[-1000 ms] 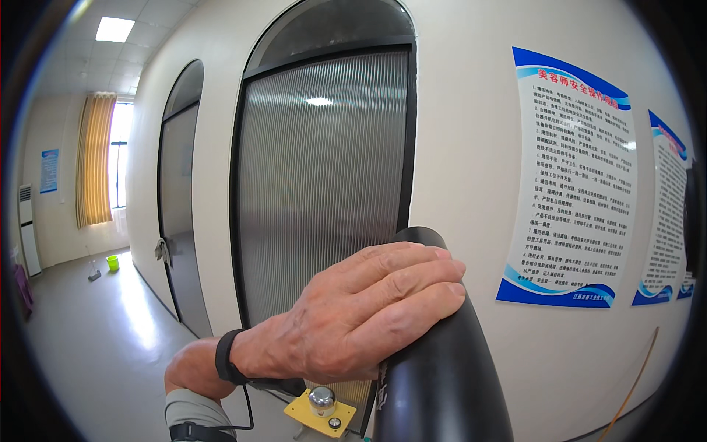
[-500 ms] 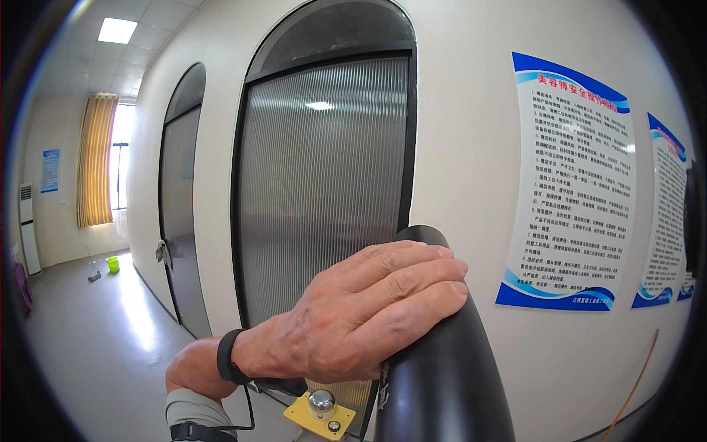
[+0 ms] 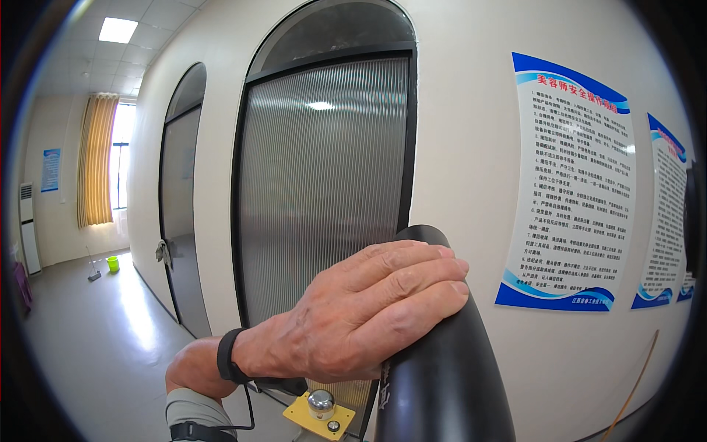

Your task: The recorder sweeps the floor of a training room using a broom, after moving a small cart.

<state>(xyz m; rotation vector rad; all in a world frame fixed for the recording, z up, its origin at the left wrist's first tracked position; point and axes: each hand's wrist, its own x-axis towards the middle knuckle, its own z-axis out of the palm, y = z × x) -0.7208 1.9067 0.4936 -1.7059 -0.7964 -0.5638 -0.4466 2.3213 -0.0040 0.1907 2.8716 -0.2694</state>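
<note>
My left hand comes in from the lower left, its back toward me. Its fingers lie close together and curve over the upper left side of a glossy black cylinder. The thumb is hidden. The cylinder leans slightly, with a rounded top end, and runs out of the lower edge; white markings show on its left side. A dark band circles my wrist, with a cord running down to a strap on the forearm. My right hand is out of sight.
Below my wrist is a yellow plate with a shiny metal dome and a knob. Behind stands a ribbed-glass arched door, with another door to its left. Posters hang at right. A green bucket is far left.
The black cylinder has turned slightly under my left hand; the white markings on its left side show more. My hand and arm stay nearly in place.
</note>
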